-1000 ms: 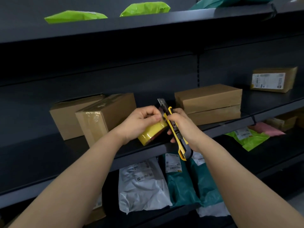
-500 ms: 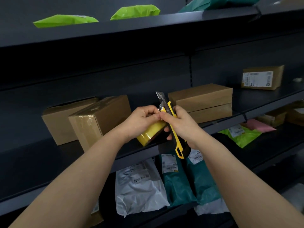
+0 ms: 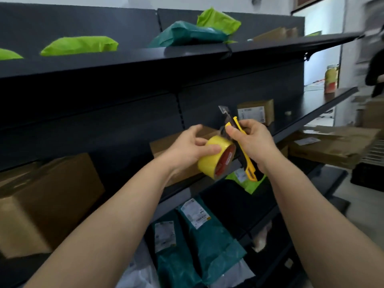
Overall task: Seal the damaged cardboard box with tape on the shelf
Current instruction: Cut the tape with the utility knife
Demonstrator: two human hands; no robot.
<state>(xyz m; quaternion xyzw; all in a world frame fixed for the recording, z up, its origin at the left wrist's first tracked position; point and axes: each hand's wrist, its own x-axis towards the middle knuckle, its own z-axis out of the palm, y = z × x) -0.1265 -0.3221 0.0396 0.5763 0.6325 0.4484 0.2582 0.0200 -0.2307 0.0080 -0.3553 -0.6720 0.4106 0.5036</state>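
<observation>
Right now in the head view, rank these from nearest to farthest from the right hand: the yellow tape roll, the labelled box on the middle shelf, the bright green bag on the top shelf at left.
1. yellow tape roll, just left of the right hand, held by the left hand.
2. labelled box, above it, further back.
3. bright green bag, far upper left.

Your dark metal shelving unit [image 3: 133, 129] carries green mailer bags [image 3: 80, 45] on the top tier. You have cardboard boxes [image 3: 47, 202] on the middle tier, including a labelled one [image 3: 256, 111] to the right. Teal mailer bags [image 3: 207, 242] lie on the lower tier.
</observation>
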